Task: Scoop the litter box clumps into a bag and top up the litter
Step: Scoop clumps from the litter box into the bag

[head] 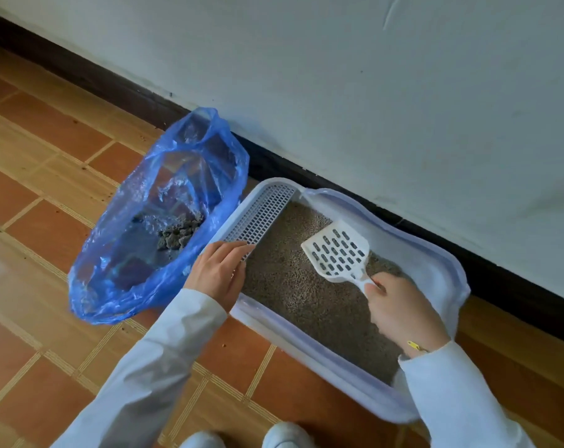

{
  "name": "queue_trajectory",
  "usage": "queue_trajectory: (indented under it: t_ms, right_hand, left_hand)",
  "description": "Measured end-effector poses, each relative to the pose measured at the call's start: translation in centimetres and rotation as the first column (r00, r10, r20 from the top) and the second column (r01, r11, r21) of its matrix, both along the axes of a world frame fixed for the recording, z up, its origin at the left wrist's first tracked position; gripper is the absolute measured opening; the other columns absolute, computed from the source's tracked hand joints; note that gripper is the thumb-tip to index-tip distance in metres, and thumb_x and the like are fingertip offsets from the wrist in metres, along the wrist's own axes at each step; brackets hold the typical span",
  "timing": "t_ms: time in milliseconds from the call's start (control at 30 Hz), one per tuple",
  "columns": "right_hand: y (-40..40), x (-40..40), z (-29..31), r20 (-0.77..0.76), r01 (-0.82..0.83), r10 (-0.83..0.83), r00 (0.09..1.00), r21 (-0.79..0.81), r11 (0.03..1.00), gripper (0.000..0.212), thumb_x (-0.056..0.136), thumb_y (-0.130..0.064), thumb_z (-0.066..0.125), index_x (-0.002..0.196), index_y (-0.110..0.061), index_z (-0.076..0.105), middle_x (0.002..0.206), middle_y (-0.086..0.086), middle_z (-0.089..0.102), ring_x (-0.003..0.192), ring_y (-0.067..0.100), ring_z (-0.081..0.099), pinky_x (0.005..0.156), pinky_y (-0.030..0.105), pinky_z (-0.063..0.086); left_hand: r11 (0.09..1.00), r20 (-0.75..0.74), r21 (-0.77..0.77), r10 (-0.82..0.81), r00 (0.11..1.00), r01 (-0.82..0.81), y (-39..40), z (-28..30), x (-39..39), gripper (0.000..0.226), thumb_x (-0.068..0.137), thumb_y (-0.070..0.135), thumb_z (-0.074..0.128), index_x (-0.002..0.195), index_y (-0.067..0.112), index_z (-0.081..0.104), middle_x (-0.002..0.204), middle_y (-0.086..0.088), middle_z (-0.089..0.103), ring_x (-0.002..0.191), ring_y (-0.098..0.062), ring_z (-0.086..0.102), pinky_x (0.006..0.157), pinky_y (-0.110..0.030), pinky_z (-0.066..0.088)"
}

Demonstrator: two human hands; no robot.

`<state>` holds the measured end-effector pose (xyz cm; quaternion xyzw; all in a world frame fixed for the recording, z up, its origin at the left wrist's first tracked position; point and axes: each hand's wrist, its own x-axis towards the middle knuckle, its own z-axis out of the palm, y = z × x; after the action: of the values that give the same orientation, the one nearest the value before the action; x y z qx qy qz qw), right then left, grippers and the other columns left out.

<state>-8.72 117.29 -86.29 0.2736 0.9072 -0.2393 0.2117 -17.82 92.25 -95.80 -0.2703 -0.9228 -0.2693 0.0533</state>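
Scoop [337, 252]: one, gripped by right hand [400, 310].

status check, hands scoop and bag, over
Left hand open on litter box rim. Right hand grips scoop, empty, above litter. Clumps in bag. Nothing in the way.

The bag [157, 221] is thin, crinkled blue plastic, glossy and see-through. The scoop [337, 252] is smooth white plastic, as is the box [306, 331]. The litter [306, 295] looks grainy and matt. Floor [48, 130] tiles shine faintly; sleeves [151, 367] are soft cloth.
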Motion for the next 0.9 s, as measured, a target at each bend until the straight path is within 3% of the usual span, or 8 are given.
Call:
queue_trajectory:
  t_ms: [67, 133, 233, 333, 400, 700, 833, 900]
  right_hand:
    - [1.3, 1.3, -0.2, 0.107, 0.096, -0.090, 0.990, -0.051, 0.994, 0.023, 0.099, -0.024, 0.034, 0.093, -0.015, 0.055, 0.079, 0.005, 0.057, 0.074, 0.022, 0.056, 0.069, 0.036, 0.049]
    - [1.9, 2.3, -0.5, 0.161, 0.286, -0.253, 0.954, -0.234, 0.929, 0.025, 0.101, -0.021, 0.035, 0.106, -0.006, 0.056, 0.076, 0.012, 0.059, 0.061, 0.021, 0.056, 0.055, 0.032, 0.049]
    - [2.0, 3.1, -0.7, 0.257, 0.552, -0.495, 0.830, -0.508, 0.661, 0.021, 0.101, -0.013, 0.039, 0.108, 0.002, 0.052, 0.067, 0.016, 0.053, 0.043, 0.020, 0.052, 0.042, 0.028, 0.047]
    - [2.2, 3.1, -1.5, 0.341, 0.680, -0.640, 0.688, -0.609, 0.407, 0.022, 0.099, -0.007, 0.043, 0.114, 0.008, 0.050, 0.069, 0.018, 0.051, 0.037, 0.021, 0.052, 0.039, 0.030, 0.049]
    - [2.3, 3.0, -1.9, 0.358, 0.708, -0.687, 0.632, -0.626, 0.326, 0.027, 0.099, -0.006, 0.044, 0.122, 0.007, 0.048, 0.071, 0.019, 0.052, 0.036, 0.021, 0.052, 0.036, 0.030, 0.048]
    - [3.2, 2.4, -2.7, 0.381, 0.739, -0.812, 0.441, -0.668, 0.088, 0.015, 0.098, 0.000, 0.037, 0.112, -0.002, 0.042, 0.075, 0.017, 0.042, 0.055, 0.024, 0.041, 0.029, 0.037, 0.048]
    - [3.9, 1.6, -4.5, 0.343, 0.780, -0.833, 0.434, -0.606, 0.157, 0.014, 0.098, -0.003, 0.033, 0.108, -0.001, 0.043, 0.073, 0.016, 0.044, 0.045, 0.022, 0.042, 0.029, 0.029, 0.045]
    - [3.6, 1.2, -5.0, 0.347, 0.800, -0.823, 0.451, -0.565, 0.200, 0.016, 0.099, -0.005, 0.032, 0.094, 0.001, 0.045, 0.073, 0.016, 0.044, 0.044, 0.021, 0.041, 0.029, 0.026, 0.044]
  left_hand:
    - [1.000, -0.002, 0.006, -0.006, 1.000, 0.006, 0.4, -0.1, -0.1, 0.037, 0.093, 0.022, 0.037, 0.113, 0.011, 0.066, 0.110, -0.005, 0.067, 0.099, -0.032, 0.061, 0.083, -0.044, 0.052]
    - [1.000, -0.009, 0.003, -0.017, 1.000, 0.017, 0.7, -0.1, -0.2, 0.037, 0.093, 0.022, 0.037, 0.114, 0.011, 0.066, 0.110, -0.005, 0.067, 0.098, -0.032, 0.061, 0.083, -0.045, 0.052]
    - [0.999, -0.015, -0.014, -0.030, 0.999, 0.030, 1.1, -0.2, -0.2, 0.037, 0.092, 0.021, 0.038, 0.113, 0.011, 0.066, 0.110, -0.006, 0.068, 0.097, -0.032, 0.060, 0.084, -0.045, 0.052]
    - [0.999, -0.016, -0.026, -0.035, 0.999, 0.034, 1.3, -0.3, -0.3, 0.037, 0.092, 0.021, 0.037, 0.112, 0.010, 0.066, 0.110, -0.006, 0.068, 0.098, -0.033, 0.061, 0.085, -0.046, 0.051]
    - [0.999, -0.025, -0.026, -0.035, 0.999, 0.034, 1.4, -0.3, -0.2, 0.037, 0.092, 0.021, 0.037, 0.112, 0.010, 0.067, 0.110, -0.006, 0.068, 0.098, -0.033, 0.061, 0.086, -0.046, 0.051]
    - [1.000, -0.034, -0.005, -0.026, 0.999, 0.026, 1.5, -0.2, -0.1, 0.037, 0.091, 0.019, 0.037, 0.110, 0.009, 0.067, 0.108, -0.007, 0.068, 0.099, -0.033, 0.060, 0.087, -0.044, 0.051]
    - [1.000, -0.029, -0.003, -0.031, 0.999, 0.031, 1.4, -0.3, -0.1, 0.037, 0.092, 0.020, 0.037, 0.111, 0.010, 0.067, 0.109, -0.007, 0.068, 0.100, -0.033, 0.060, 0.087, -0.045, 0.051]
    - [0.999, -0.026, 0.000, -0.036, 0.999, 0.036, 1.2, -0.3, -0.1, 0.037, 0.092, 0.020, 0.037, 0.112, 0.010, 0.067, 0.110, -0.007, 0.068, 0.100, -0.032, 0.059, 0.088, -0.045, 0.051]
